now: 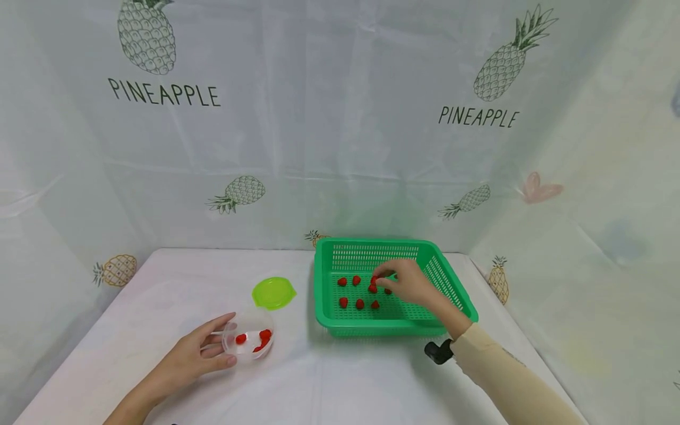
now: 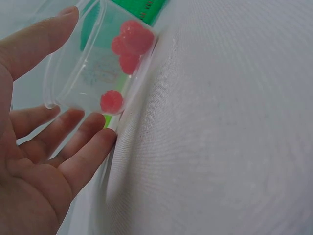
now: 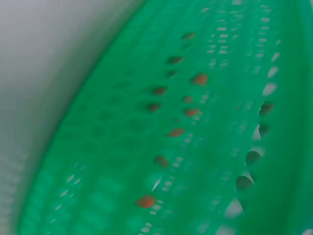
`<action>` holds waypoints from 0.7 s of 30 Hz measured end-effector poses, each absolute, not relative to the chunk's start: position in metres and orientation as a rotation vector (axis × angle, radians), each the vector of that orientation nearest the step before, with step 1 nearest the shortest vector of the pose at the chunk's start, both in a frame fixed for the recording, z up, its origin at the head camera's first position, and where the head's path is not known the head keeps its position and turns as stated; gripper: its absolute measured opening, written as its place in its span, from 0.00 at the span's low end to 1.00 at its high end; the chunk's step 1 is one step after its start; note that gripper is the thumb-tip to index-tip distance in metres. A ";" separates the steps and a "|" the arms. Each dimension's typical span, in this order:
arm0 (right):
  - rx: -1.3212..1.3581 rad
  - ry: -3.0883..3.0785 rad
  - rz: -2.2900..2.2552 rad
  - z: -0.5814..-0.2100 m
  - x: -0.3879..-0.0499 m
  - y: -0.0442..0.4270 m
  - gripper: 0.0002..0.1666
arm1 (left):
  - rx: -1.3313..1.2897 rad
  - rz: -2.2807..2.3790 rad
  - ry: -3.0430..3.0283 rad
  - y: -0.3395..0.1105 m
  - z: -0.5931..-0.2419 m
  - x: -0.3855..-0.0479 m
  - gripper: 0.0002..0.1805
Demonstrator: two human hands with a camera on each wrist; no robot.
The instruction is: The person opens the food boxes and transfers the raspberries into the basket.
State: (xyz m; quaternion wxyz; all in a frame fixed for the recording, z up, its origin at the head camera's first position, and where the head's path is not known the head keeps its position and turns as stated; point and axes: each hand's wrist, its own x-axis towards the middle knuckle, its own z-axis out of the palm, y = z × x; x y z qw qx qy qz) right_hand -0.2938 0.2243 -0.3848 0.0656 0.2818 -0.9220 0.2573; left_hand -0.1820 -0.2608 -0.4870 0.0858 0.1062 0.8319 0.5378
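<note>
My left hand [image 1: 193, 354] holds a clear plastic tub [image 1: 248, 321] from its left side, thumb and fingers spread around the wall. Several small red berries [image 2: 111, 102] lie in the tub, apparently on its bottom. Over the green basket [image 1: 390, 328], my right hand [image 1: 411, 283] reaches in with thumb and index finger together at a red berry [image 1: 374, 278], pinching it. More red berries [image 1: 343, 302] lie spaced out in rows on the basket floor. The right hand itself does not show in the right wrist view, which looks at the basket's slotted wall [image 3: 122, 127].
A lime-green lid [image 1: 273, 293] lies on the white-covered table [image 1: 329, 383] between tub and basket. Pineapple-printed cloth [image 1: 340, 118] hangs behind and beside the table. A black device [image 1: 439, 352] is at the right wrist, by the basket's front edge.
</note>
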 end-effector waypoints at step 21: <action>0.781 -2.920 0.724 -0.423 -0.307 0.263 0.07 | 0.333 1.587 2.491 -0.261 -0.487 -0.181 0.50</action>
